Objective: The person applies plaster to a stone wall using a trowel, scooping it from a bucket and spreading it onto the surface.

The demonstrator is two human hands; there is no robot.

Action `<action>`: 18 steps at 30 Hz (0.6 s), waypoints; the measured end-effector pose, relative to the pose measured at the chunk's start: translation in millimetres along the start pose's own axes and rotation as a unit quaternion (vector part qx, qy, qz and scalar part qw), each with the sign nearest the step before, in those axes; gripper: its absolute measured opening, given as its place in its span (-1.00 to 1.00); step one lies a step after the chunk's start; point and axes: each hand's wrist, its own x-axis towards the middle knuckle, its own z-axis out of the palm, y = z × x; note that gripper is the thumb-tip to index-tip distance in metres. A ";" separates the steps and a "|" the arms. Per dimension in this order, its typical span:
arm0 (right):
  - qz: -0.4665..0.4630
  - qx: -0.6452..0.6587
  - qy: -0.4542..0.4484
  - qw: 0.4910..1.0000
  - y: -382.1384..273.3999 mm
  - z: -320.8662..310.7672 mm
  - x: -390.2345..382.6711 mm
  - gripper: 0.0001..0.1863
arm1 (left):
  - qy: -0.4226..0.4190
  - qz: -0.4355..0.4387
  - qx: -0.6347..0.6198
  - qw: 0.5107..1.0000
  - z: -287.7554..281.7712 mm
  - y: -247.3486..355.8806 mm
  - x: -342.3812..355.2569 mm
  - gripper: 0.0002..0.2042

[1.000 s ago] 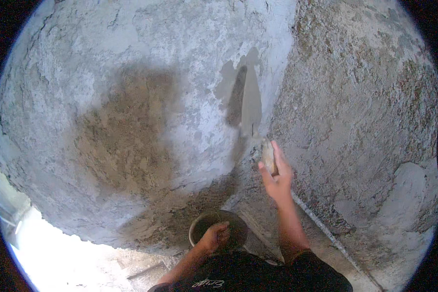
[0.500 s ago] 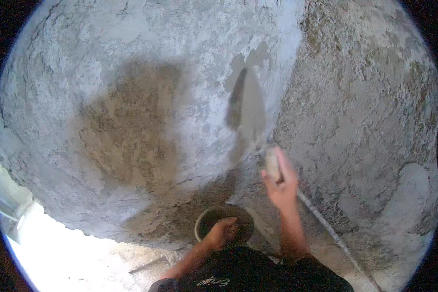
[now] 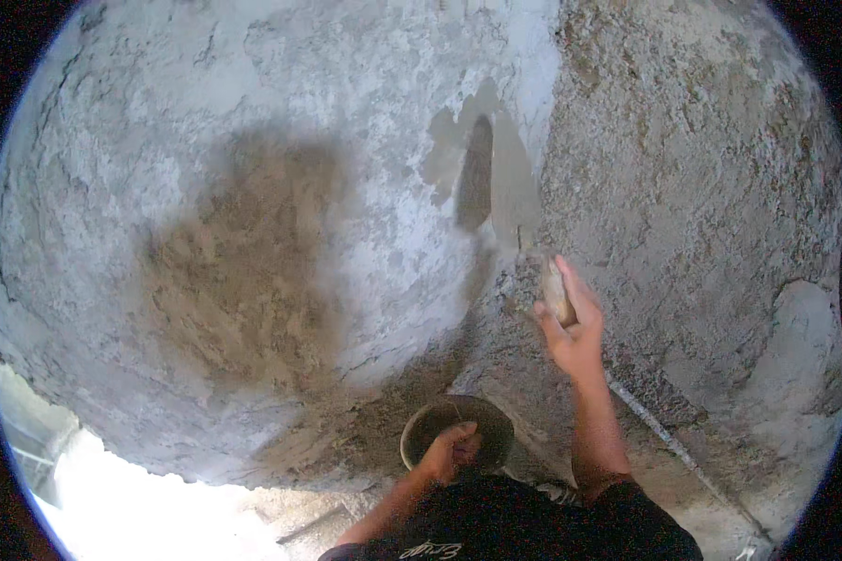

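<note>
In my right hand is the light handle of a pointed trowel. Its grey blade lies against the wall, tip upward, near the boundary between the pale surface and the rougher brown one. A darker, wet-looking patch of mortar spreads beside the blade, which casts a dark shadow to its left. Low in front of my body, my left hand is a fist over a round dark bucket, apparently round its thin handle. The bucket's contents are too dark to make out.
A thin pole slants down to the right beyond my right forearm. A smoother pale patch marks the rough wall at right. Bright ground shows at lower left, with a thin bar lying near my left arm.
The trowel has moved up and right over the wall, and more of the wet patch shows left of it. Both hands and the bucket sit further right, while the view has shifted slightly.
</note>
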 end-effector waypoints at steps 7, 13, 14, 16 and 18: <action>0.063 0.065 -0.010 0.996 4.8 26.7 10.9 -0.34 | 0.028 -0.040 -0.012 0.999 17.8 15.3 -7.8 -0.83; 0.081 0.136 -0.005 0.987 -0.6 12.9 -7.3 -0.33 | 0.173 -0.001 0.042 0.984 19.0 19.6 -18.0 -0.86; 0.072 0.169 0.017 0.983 -0.4 15.7 -4.6 -0.34 | 0.143 0.007 0.025 0.989 16.1 19.6 -16.5 -0.86; 0.075 0.204 0.043 0.975 1.2 22.7 1.8 -0.34 | 0.170 -0.056 -0.034 0.983 11.9 19.3 -11.2 -0.82; 0.004 0.166 0.025 0.986 3.5 33.9 13.6 -0.35 | 0.163 0.005 0.023 0.986 13.9 17.7 -15.9 -0.82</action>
